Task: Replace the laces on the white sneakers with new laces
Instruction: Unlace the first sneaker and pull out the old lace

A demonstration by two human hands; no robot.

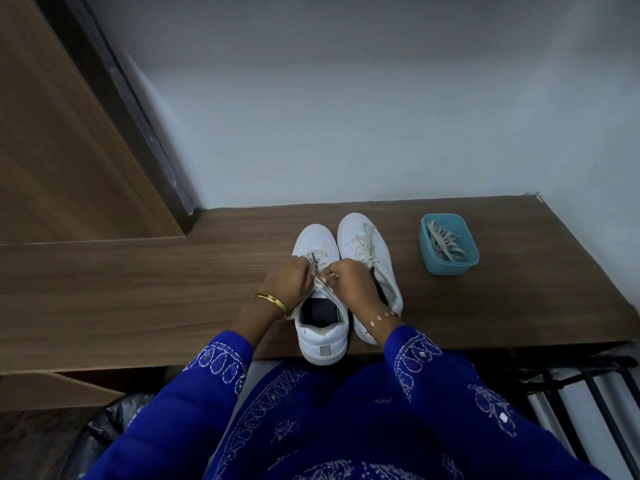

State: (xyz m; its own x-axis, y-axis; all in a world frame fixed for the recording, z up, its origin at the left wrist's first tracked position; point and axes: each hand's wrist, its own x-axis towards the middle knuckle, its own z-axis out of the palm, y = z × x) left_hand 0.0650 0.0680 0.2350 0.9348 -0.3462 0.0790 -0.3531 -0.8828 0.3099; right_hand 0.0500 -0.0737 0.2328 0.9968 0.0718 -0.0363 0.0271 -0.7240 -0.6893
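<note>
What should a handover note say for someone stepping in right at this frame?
Left hand and right hand: both pinch the lace over the left sneaker, mid-tongue.
Right sneaker sits beside it on the wooden shelf, laced and untouched.
Blue tub to the right holds more laces.
Done: cannot tell whether these laces are old or new.
Left: finish both shoes.

Both hands met over the left sneaker (320, 299): left hand (289, 284) and right hand (349, 284) pinched its lace (322, 284). Right of that grip sat the other sneaker (369, 251), and further right the blue tub (448, 268) of laces (445, 244).
</note>
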